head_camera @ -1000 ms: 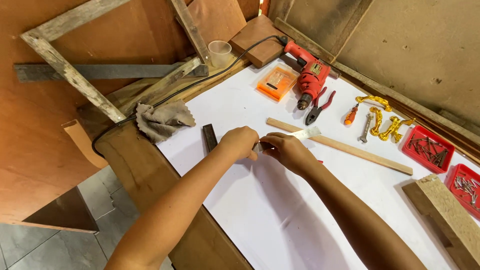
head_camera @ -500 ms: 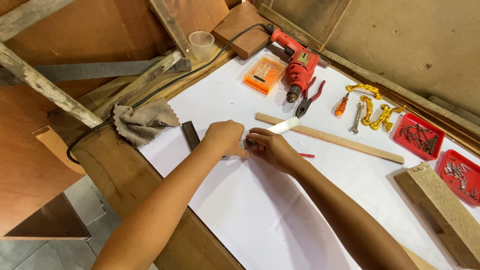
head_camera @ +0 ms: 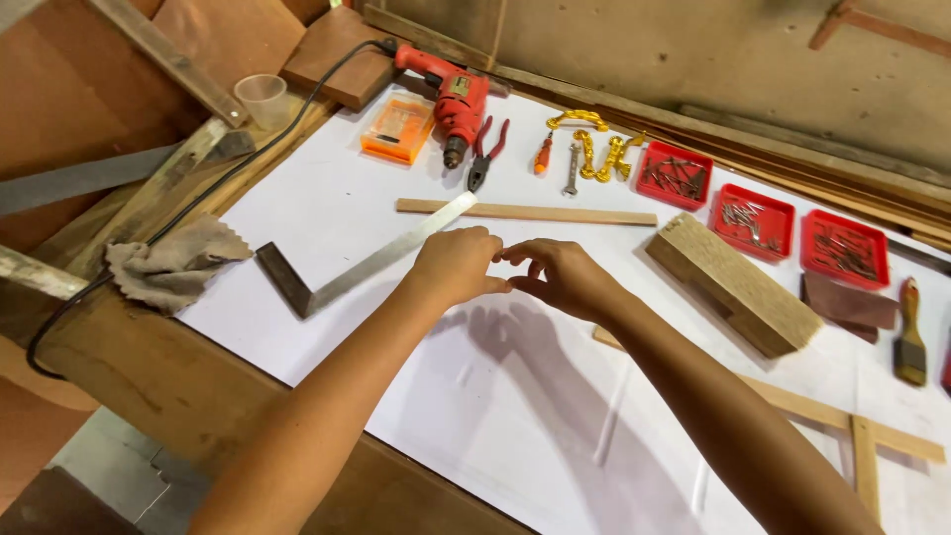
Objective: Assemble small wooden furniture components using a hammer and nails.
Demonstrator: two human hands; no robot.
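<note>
One white sheet (head_camera: 327,203) covers most of the wooden workbench (head_camera: 149,381), which stands against a plain brownish wall, with grey floor showing below its near edge. Taking the steel try square (head_camera: 347,272) as the landmark: it lies flat on the sheet, its dark stock toward the bench edge and its blade running up to the left hand (head_camera: 458,266). That hand is curled loosely, knuckles up, resting over the far end of the blade; whether it pinches anything I cannot tell. The right hand (head_camera: 565,277) sits just beside it, thumb and fingers drawn together toward the left fingertips, and what lies between them is too small to make out. Just beyond the square's tip lies one thin wooden strip (head_camera: 555,212). Farther beyond it are one red electric drill (head_camera: 454,97), one orange case (head_camera: 396,129) and one pair of pliers (head_camera: 487,151). Well to the right of the square are one wooden block (head_camera: 738,287) and three red trays (head_camera: 758,216) of nails. To its left lies one crumpled cloth (head_camera: 173,263), touching the black cord (head_camera: 149,233).
</note>
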